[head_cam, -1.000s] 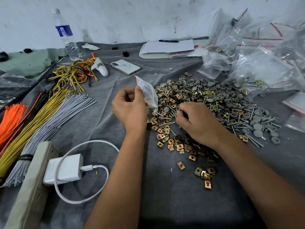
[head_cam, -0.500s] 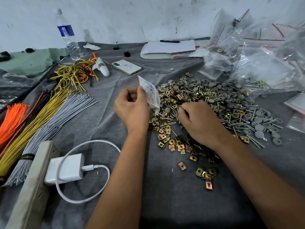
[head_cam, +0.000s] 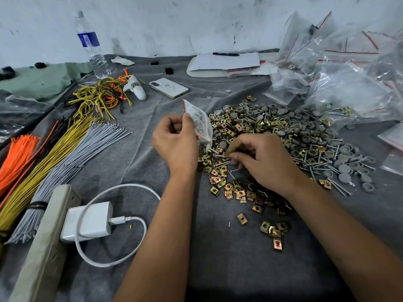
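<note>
My left hand (head_cam: 174,144) pinching zip bag (head_cam: 199,125) at left edge of hardware pile (head_cam: 294,136), desk (head_cam: 218,269) centre. My right hand (head_cam: 261,162) curling fingers into pile; whether gripping screw, cannot tell. I am aiming: one piece per pick, bag mouth close.

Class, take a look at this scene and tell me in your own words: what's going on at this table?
A person appears to be bagging small hardware on a grey cloth. The left hand pinches a small clear zip bag, held up at the edge of a pile of brass-coloured clips, screws and grey caps. The right hand reaches into that pile with curled fingers, picking among the screws; whether it holds one is unclear.
</note>
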Demonstrator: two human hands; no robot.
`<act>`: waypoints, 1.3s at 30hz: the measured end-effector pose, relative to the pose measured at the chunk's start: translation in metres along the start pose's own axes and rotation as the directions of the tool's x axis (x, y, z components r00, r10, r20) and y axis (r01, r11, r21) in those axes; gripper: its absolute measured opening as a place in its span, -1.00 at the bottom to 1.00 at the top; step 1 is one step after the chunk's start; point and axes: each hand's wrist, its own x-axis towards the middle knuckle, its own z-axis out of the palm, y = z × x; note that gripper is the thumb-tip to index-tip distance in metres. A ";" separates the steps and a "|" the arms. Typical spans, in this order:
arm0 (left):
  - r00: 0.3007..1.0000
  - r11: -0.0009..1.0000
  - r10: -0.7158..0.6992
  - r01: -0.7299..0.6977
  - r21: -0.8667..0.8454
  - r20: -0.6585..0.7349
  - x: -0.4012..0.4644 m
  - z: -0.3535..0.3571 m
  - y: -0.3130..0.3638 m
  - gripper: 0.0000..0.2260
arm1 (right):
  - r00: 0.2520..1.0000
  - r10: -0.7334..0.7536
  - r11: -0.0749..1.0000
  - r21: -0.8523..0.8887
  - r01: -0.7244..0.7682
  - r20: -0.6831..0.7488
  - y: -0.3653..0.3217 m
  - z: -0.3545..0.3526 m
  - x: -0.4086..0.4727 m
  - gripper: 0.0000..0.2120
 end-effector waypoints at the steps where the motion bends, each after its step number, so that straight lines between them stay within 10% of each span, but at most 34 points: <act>1: 1.000 1.000 0.000 0.000 0.002 -0.002 0.000 0.000 0.000 -0.82 | 1.000 0.005 0.999 0.043 -0.005 0.002 0.000 0.000 0.000 -0.86; 19: 0.998 1.000 0.014 -0.015 0.010 0.055 -0.002 0.001 -0.002 -0.83 | 0.995 0.092 0.974 0.204 -0.097 0.033 0.001 -0.002 0.001 -0.75; 30: 0.980 0.991 0.111 -0.123 0.061 0.167 -0.012 0.005 0.000 -0.87 | 0.998 0.036 0.980 -0.192 -0.045 -0.053 -0.001 -0.005 0.002 -0.96; 39: 0.995 0.997 0.063 -0.066 0.039 0.082 -0.007 0.004 0.001 -0.79 | 0.974 -0.129 0.855 -0.476 0.205 0.188 -0.014 0.009 0.012 -0.82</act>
